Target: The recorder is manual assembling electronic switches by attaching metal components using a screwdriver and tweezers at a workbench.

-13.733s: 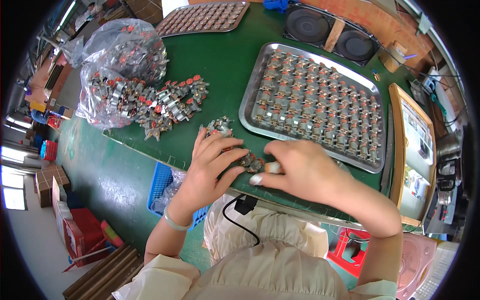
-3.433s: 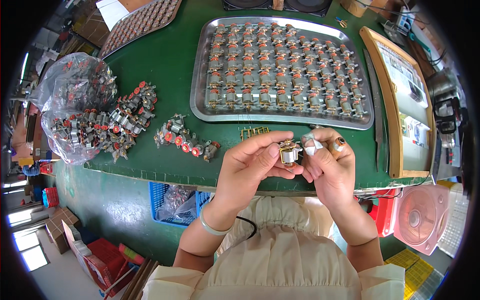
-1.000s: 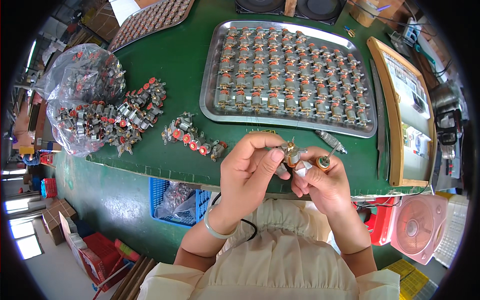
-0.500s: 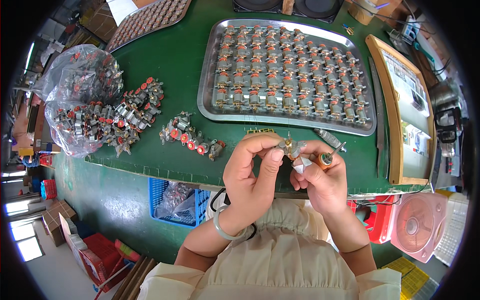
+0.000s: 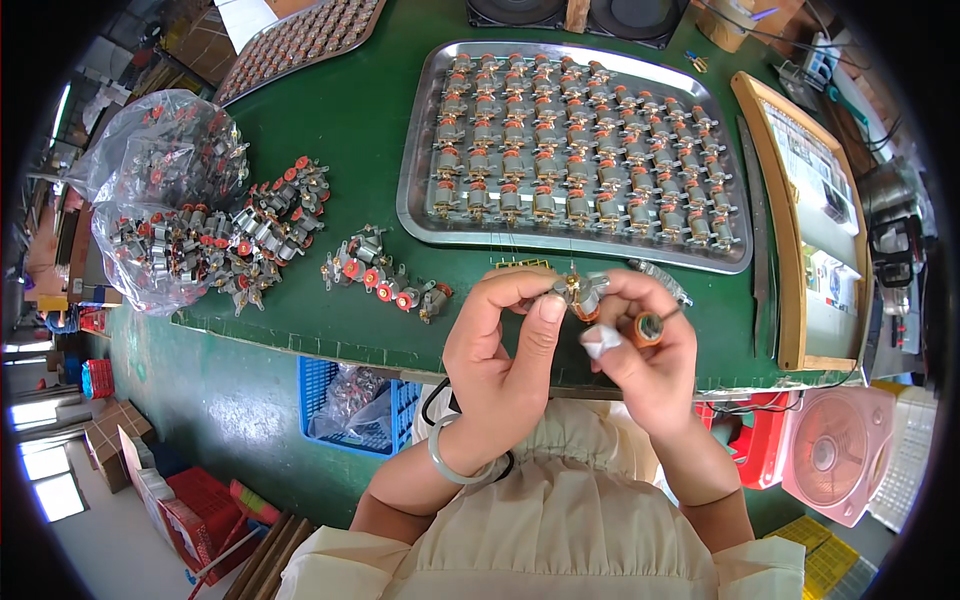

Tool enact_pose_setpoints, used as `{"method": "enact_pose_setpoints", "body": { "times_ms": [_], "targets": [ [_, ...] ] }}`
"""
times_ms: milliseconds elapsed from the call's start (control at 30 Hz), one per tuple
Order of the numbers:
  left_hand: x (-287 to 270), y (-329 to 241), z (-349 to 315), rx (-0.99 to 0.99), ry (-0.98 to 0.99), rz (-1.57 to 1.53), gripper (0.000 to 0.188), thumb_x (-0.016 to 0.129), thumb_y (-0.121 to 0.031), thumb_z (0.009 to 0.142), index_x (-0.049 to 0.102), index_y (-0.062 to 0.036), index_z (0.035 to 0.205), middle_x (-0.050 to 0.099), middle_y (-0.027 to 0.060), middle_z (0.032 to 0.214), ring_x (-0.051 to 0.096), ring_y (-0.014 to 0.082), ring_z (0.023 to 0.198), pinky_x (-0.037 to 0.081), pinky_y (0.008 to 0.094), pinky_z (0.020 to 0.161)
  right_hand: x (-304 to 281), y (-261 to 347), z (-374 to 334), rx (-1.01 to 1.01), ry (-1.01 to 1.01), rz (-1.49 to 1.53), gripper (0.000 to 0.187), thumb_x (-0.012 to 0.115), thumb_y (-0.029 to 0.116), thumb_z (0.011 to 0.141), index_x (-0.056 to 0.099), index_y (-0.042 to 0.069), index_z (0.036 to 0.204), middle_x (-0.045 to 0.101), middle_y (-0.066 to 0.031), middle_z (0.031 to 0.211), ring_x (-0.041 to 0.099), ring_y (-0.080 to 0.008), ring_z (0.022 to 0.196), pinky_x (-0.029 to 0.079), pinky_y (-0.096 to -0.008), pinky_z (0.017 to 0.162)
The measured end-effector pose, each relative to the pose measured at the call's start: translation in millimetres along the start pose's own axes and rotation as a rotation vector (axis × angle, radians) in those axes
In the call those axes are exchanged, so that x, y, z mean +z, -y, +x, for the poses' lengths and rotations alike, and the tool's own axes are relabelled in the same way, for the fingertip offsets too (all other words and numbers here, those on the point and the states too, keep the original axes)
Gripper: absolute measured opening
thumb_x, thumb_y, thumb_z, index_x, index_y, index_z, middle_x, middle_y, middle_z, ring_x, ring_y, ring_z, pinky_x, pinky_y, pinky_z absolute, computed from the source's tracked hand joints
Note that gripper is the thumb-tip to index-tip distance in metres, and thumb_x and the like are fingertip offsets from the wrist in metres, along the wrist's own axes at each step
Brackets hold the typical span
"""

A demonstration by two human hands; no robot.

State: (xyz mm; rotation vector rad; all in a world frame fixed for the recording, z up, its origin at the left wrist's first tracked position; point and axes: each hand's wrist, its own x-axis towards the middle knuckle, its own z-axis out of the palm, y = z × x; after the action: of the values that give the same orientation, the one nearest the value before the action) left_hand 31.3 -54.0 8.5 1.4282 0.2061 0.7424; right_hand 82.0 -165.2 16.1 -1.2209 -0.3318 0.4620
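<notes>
My left hand pinches a small motor-like metal part with brass bits and side tabs, near the table's front edge. My right hand, white wrapping round its thumb, grips a screwdriver by an orange handle; the dark shaft points up and right. Right-hand fingertips also touch the part's right side. Behind them, a metal tray bears rows of similar red-topped parts. A loose cluster of parts lies left of my hands, and a clear plastic bag spills more of them.
Behind my left fingers lies a yellow comb-like strip. A silver cylindrical tool is beside my right fingers. A wooden-framed panel stands at the right. Under the table are a blue basket and a pink fan.
The screwdriver has turned in my right hand; its shaft points less toward me and blurs. My right thumb has lifted slightly. The part stays between my fingers.
</notes>
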Motion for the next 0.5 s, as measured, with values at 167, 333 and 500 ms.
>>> {"method": "enact_pose_setpoints", "body": {
  "times_ms": [167,333,500],
  "targets": [
    [0.3,1.7,0.3,-0.014,0.024,-0.032,0.011,0.055,-0.005,0.082,0.052,0.0012,0.091,0.056,0.0063,0.087,0.048,0.0111,0.076,0.039,0.023,0.071,-6.3,-11.7,-1.1,-0.427,-0.036,-0.476,0.026,0.066,-0.004,0.07,0.05,0.0,0.09,0.047,0.0009,0.064,0.035,-0.0039,0.052,0.032,-0.0173,0.049],
    [-2.2,-0.1,2.1,-0.046,0.081,-0.093,0.012,0.053,-0.003,0.083,0.05,0.002,0.094,0.056,0.0063,0.089,0.049,0.0111,0.08,0.039,0.0236,0.073,-9.6,-0.6,-1.4,0.117,0.073,0.142,0.022,0.06,0.014,0.081,0.053,-0.001,0.096,0.054,-0.0001,0.069,0.044,-0.0038,0.051,0.034,-0.0176,0.044],
    [-6.6,4.8,0.7,-0.19,0.132,-0.273,0.015,0.05,-0.003,0.085,0.048,0.0028,0.098,0.054,0.0083,0.093,0.054,0.0127,0.085,0.043,0.0227,0.075,-14.9,4.2,-1.3,-0.169,0.059,-0.397,0.028,0.064,0.008,0.075,0.051,-0.001,0.097,0.051,-0.0034,0.069,0.047,-0.0078,0.053,0.038,-0.0222,0.043]
  ]
}}
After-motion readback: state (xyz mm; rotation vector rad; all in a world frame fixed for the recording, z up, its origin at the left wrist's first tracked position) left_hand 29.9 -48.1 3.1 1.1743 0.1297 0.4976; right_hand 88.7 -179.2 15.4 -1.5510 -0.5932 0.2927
